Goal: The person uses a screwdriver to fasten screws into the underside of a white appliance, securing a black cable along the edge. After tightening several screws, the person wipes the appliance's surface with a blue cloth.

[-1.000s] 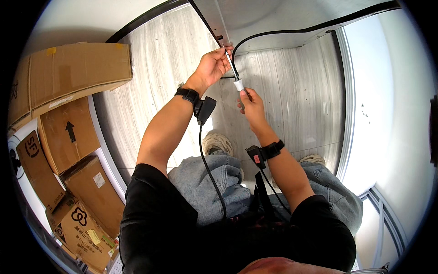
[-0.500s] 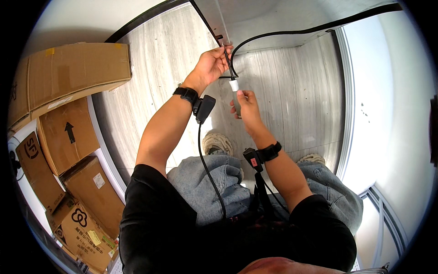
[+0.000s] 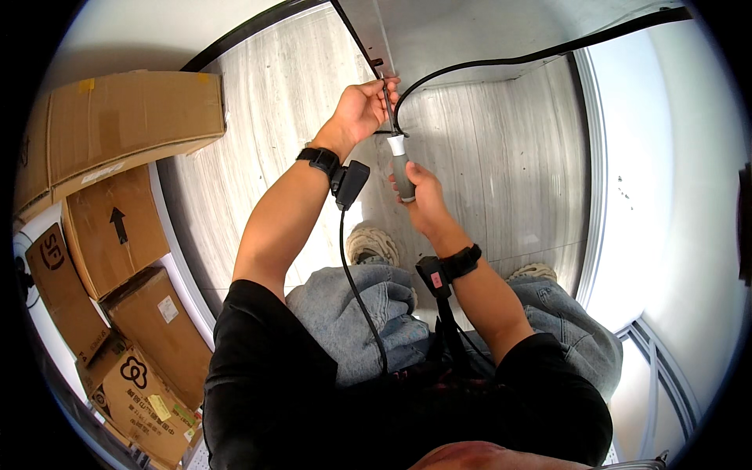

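We seem to be driving a fastener at the lower edge of the grey panel [image 3: 439,31]. Our right hand [image 3: 419,196] is clamped on the screwdriver [image 3: 401,168], grey-handled with a white collar; our left hand [image 3: 362,106] closes around its shaft beside the black cable [image 3: 501,63]. The next move calls for keeping the tip seated.

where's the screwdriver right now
In the head view, upper centre: the screwdriver is gripped by the right hand, its shaft rising past the left hand.
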The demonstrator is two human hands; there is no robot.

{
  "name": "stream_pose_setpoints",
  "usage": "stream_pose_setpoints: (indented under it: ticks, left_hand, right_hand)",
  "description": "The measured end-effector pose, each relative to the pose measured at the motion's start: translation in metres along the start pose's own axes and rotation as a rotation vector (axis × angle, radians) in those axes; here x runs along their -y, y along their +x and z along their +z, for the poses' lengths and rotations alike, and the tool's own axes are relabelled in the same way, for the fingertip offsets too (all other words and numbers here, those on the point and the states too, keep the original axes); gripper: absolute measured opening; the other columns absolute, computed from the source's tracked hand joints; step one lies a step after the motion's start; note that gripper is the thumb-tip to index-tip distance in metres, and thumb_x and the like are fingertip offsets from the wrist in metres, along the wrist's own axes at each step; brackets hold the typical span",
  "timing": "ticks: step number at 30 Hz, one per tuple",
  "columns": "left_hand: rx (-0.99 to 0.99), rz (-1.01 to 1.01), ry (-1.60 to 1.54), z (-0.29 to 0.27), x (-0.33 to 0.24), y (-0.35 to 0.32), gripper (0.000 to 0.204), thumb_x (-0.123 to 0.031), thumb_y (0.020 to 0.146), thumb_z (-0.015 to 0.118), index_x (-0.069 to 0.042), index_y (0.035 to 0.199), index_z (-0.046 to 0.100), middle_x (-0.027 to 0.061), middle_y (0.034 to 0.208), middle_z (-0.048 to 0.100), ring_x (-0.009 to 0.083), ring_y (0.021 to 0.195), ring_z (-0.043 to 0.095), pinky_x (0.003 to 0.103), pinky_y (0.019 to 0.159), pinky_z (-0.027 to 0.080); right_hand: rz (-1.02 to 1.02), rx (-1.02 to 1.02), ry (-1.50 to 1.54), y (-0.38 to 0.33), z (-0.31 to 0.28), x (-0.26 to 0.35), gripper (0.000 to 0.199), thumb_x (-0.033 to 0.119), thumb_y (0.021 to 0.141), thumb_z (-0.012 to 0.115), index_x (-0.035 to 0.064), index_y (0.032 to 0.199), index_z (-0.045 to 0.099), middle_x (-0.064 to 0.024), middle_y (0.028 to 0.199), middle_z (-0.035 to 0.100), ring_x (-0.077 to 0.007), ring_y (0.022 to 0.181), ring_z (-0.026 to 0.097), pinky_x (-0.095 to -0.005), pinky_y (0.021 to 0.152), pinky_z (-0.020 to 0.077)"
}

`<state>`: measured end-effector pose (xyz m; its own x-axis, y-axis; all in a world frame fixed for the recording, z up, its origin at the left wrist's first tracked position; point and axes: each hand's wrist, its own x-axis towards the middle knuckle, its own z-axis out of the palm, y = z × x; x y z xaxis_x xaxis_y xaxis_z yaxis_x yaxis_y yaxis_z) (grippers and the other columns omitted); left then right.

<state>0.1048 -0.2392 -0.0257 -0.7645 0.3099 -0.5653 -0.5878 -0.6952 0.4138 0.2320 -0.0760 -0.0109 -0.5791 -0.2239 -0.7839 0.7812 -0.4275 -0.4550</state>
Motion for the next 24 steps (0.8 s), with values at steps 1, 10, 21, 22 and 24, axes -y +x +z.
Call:
stream_pose_setpoints:
  ticks: [1,10,21,22,24]
  left_hand:
    - [-0.010,0.001,-0.003,-0.001,0.000,-0.001,0.026,-0.012,0.095,0.039,0.004,0.110,0.054,0.0024,0.084,0.059,0.0144,0.076,0.056,0.028,0.071,0.048]
    - [-0.009,-0.005,-0.019,0.002,0.000,-0.001,0.025,-0.012,0.095,0.039,0.003,0.108,0.054,0.0021,0.085,0.059,0.0144,0.075,0.055,0.028,0.071,0.048]
    - [-0.062,0.001,-0.008,0.004,0.000,-0.002,0.026,-0.012,0.096,0.037,0.002,0.108,0.055,0.0030,0.087,0.059,0.0147,0.076,0.055,0.028,0.071,0.048]
    - [-0.064,0.000,-0.009,0.004,0.000,-0.002,0.026,-0.012,0.096,0.038,0.002,0.107,0.055,0.0031,0.087,0.059,0.0147,0.076,0.055,0.028,0.071,0.048]
    - [-0.062,-0.006,-0.009,0.005,-0.001,-0.002,0.025,-0.012,0.096,0.038,0.002,0.107,0.055,0.0033,0.087,0.059,0.0149,0.076,0.056,0.028,0.071,0.048]
  right_hand:
    - [0.018,-0.043,0.017,-0.002,0.002,0.002,0.029,0.029,0.093,0.055,0.0024,0.104,0.051,-0.0065,0.085,0.059,-0.0146,0.075,0.055,-0.0287,0.060,0.0435]
    - [0.076,0.058,0.002,0.002,-0.003,0.007,0.036,0.039,0.094,0.049,0.0039,0.093,0.054,-0.0068,0.076,0.057,-0.0167,0.066,0.055,-0.0299,0.059,0.0453]
    - [0.025,0.069,0.016,-0.003,0.006,0.016,0.040,0.044,0.094,0.047,0.0047,0.093,0.053,-0.0050,0.072,0.054,-0.0145,0.062,0.052,-0.0292,0.055,0.0448]
    - [0.032,0.076,0.022,-0.004,0.006,0.017,0.041,0.045,0.095,0.046,0.0044,0.091,0.054,-0.0053,0.073,0.055,-0.0145,0.063,0.052,-0.0293,0.056,0.0456]
    - [-0.040,0.020,-0.061,-0.002,0.008,0.008,0.043,0.044,0.096,0.044,0.0030,0.091,0.055,-0.0057,0.074,0.055,-0.0144,0.063,0.052,-0.0297,0.056,0.0456]
